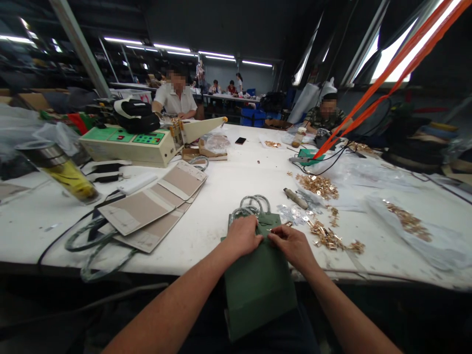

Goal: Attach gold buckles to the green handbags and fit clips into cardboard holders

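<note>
A dark green bag (258,290) with wrapped rope handles (261,200) leans from the table's near edge down toward my lap. My left hand (243,237) grips its upper part, thumb lying on the front panel. At the upper front of the bag, my right hand (293,244) pinches a tiny shiny metal piece (271,230); its exact shape is too small to make out. Just beyond that hand lie loose gold-coloured metal fittings (326,235) and flat silver pieces (294,214). A tool with a tape-like wrapped handle (295,198) rests beside them.
Beige flat bag panels (155,201) with rope handles lie at left, near a tea bottle (70,177) and a heat-sealer-like machine (129,145). More gold fittings (319,186) and a plastic bag of them (409,223) are at right. Orange strips (383,88) hang there. Co-workers sit across the table.
</note>
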